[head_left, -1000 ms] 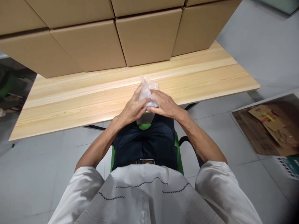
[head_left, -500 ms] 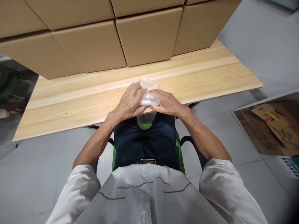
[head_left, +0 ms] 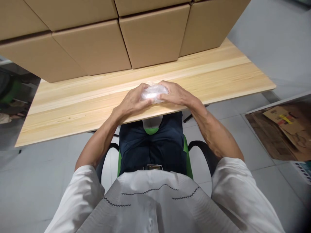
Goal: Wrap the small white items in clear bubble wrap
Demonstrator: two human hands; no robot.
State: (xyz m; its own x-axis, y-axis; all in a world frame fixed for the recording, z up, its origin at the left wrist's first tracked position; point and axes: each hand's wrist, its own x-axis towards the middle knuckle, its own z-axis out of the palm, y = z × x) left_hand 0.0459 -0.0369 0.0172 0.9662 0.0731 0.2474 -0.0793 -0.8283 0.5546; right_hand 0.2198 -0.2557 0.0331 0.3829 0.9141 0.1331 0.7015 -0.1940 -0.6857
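A small bundle in clear, whitish plastic wrap (head_left: pixel 154 92) is between my two hands, just over the near part of the wooden table (head_left: pixel 206 79). My left hand (head_left: pixel 133 99) grips its left end, the thumb along the near side and the fingers curled round the far side. On the right end, my right hand (head_left: pixel 175 93) is closed too, its thumb pressed on the front of the wrap. What lies inside the plastic cannot be made out.
Stacked cardboard boxes (head_left: pixel 155 35) form a wall along the table's far side. Flattened cardboard (head_left: pixel 286 126) lies on the floor at the right. I sit on a green chair with black armrests (head_left: pixel 204 152), close to the table edge.
Both hands have moved the wrapped bundle slightly away from the table's near edge. It now looks wider and flatter, with my hands at its two ends.
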